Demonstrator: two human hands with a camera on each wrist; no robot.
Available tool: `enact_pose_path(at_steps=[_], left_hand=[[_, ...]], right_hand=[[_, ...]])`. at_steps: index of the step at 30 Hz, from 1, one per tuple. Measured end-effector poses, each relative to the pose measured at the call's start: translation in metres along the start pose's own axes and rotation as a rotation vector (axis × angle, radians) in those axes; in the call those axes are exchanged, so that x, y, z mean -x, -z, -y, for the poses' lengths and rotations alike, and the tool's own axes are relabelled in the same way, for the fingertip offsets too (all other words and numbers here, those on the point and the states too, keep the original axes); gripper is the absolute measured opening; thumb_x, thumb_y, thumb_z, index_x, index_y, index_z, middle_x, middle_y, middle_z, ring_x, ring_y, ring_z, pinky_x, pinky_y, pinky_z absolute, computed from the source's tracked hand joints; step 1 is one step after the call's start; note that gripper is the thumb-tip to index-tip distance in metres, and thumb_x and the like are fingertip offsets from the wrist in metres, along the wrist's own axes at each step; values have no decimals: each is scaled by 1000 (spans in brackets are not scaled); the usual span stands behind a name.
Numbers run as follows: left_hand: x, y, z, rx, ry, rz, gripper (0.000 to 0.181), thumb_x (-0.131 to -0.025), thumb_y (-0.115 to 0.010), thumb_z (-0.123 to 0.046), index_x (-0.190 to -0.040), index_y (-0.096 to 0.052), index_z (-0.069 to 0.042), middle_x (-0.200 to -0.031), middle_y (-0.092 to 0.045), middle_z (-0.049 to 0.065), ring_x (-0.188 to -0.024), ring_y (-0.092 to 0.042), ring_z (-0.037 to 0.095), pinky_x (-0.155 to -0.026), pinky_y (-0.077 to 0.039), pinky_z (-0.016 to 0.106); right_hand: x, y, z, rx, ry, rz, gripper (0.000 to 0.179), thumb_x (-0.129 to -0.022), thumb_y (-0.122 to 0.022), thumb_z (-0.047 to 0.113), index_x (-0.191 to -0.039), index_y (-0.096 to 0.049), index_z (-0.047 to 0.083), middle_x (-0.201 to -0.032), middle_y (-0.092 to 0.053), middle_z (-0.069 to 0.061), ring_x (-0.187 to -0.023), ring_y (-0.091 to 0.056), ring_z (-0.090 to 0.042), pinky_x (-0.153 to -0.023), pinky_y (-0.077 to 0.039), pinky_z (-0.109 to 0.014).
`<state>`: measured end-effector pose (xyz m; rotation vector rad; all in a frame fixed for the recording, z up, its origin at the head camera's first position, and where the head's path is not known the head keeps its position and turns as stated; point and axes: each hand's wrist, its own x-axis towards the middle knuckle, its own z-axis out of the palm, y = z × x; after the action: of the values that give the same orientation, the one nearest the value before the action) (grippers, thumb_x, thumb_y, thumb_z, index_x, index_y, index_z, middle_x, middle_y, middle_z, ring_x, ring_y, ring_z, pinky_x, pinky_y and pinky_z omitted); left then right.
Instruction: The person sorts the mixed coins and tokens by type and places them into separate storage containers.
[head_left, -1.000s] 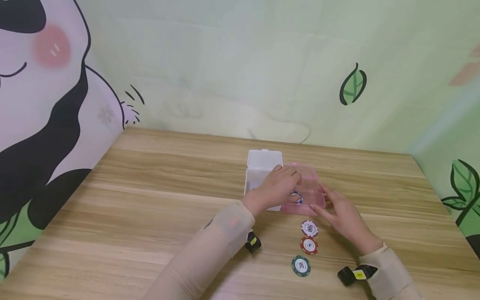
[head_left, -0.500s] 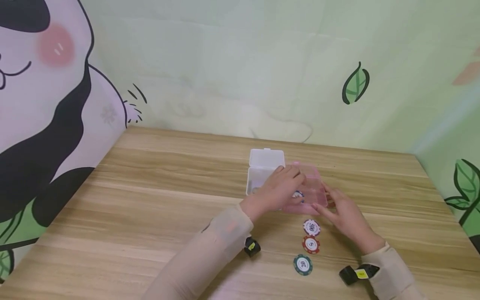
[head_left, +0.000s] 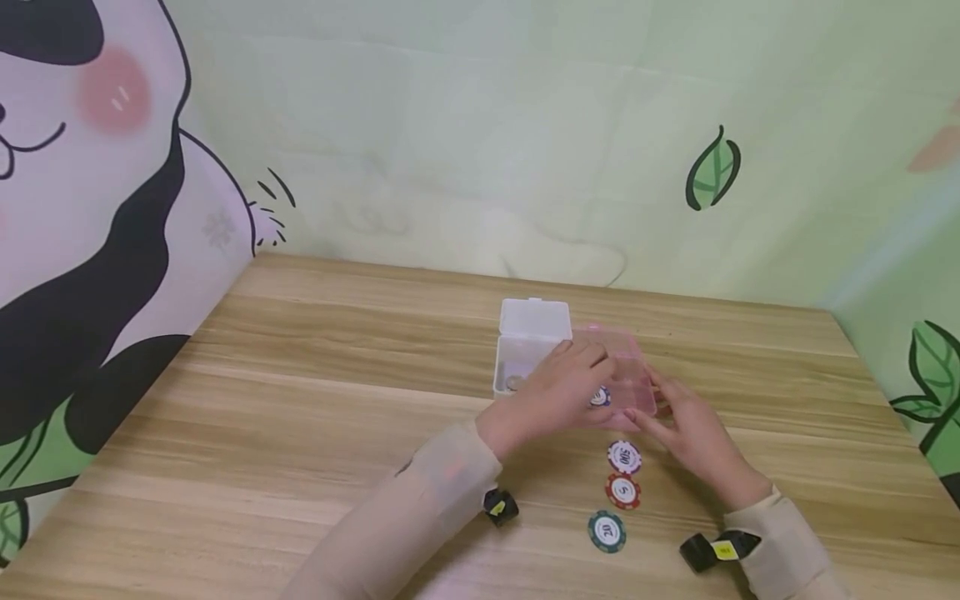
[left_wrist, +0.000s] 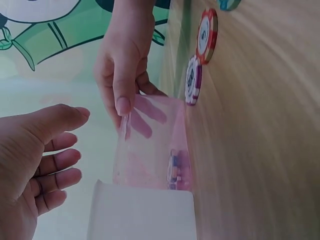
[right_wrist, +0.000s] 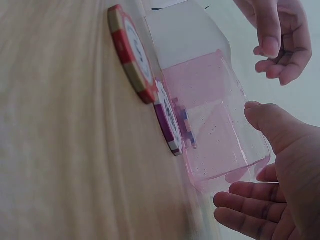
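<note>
A see-through pink box (head_left: 628, 385) stands lidless-side up on the table with a blue-and-white poker chip (head_left: 600, 396) on its floor. My right hand (head_left: 696, 435) holds the box at its near right corner, thumb on the near side and fingers along the right wall. My left hand (head_left: 558, 390) hovers over the left part of the box; in the left wrist view its fingers (left_wrist: 60, 159) are loosely bent and hold nothing. Left of the pink box, a white box (head_left: 534, 318) has its lid tipped back, with a small round silvery piece (head_left: 514, 382) inside, partly hidden by my left hand.
In front of the pink box lie a purple-edged 500 chip (head_left: 624, 457), a red 5 chip (head_left: 622, 492) and a green 20 chip (head_left: 607, 532). The wooden table (head_left: 337, 450) runs back to a printed wall cloth (head_left: 420, 167).
My left hand has drawn back from the blue chip, which now shows more fully in the pink box. My right hand stays at the box's corner. The view has shifted slightly.
</note>
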<state>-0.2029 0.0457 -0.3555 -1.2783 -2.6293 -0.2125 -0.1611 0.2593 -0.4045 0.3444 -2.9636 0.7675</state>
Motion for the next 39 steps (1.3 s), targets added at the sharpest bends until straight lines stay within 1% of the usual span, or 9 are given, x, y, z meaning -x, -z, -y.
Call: enact_pose_path(at_steps=[5,9,13,16,22,28,31,35,39], left_hand=[[8,-1,-5,22,-21,-43,41,-88,-62,-51,-107,-63,-15,-106,-60,-4,-102,-55,12,-86,-43,25],[14,-3,-8,29,-33,-78,39,-90,-59,-51,-105,-63,-16,-103,-60,-5,-101,-56,12,-86,-43,26],[20,-6,-10,20,-50,-97,36,-90,-61,-48,-103,-62,-15,-101,-60,-5,-96,-54,11,-84,-44,26],[24,-7,-11,25,-49,-77,35,-89,-63,-47,-103,-62,-15,-101,-60,-5,-95,-54,11,-83,-44,25],[31,-8,-14,78,-32,-25,33,-89,-64,-44,-109,-62,-17,-105,-60,-5,-100,-55,11,-87,-43,24],[37,-11,-15,96,-28,16,35,-87,-67,-41,-113,-62,-19,-109,-62,-6,-103,-57,10,-91,-46,24],[41,-13,-15,93,-27,24,36,-87,-67,-42,-113,-62,-19,-106,-63,-6,-100,-57,10,-89,-46,24],[45,-14,-14,108,-38,18,35,-86,-68,-42,-111,-62,-18,-100,-61,-7,-93,-56,8,-83,-45,22],[48,-15,-14,147,-54,23,35,-86,-69,-41,-111,-62,-18,-99,-62,-7,-90,-57,8,-82,-46,20]], right_hand=[[1,-1,-1,-6,10,-10,73,-93,-60,39,-146,-33,-3,-122,-59,-27,-98,-64,-37,-85,-54,-53],[1,-2,-2,-8,30,-23,72,-93,-62,36,-145,-33,-4,-121,-59,-27,-96,-65,-37,-85,-54,-52],[2,-2,-2,-8,30,-27,73,-93,-62,36,-146,-32,-4,-121,-60,-27,-96,-65,-36,-85,-54,-52],[2,-1,-2,-9,23,-22,73,-93,-61,37,-147,-32,-2,-121,-59,-26,-97,-65,-37,-85,-54,-53],[2,0,-1,-14,17,-16,73,-93,-62,37,-148,-30,-1,-121,-59,-26,-97,-65,-37,-85,-54,-53],[2,1,0,-4,20,-17,73,-93,-61,37,-147,-31,-2,-122,-58,-27,-97,-65,-37,-85,-54,-52],[2,1,0,-3,21,-16,73,-93,-61,37,-147,-31,-3,-123,-58,-27,-98,-65,-37,-85,-54,-52],[2,1,0,0,23,-14,74,-93,-61,36,-147,-31,-3,-122,-58,-27,-98,-64,-38,-86,-54,-53],[2,0,0,-1,25,-16,73,-93,-61,36,-147,-31,-3,-123,-58,-27,-99,-64,-38,-86,-54,-53]])
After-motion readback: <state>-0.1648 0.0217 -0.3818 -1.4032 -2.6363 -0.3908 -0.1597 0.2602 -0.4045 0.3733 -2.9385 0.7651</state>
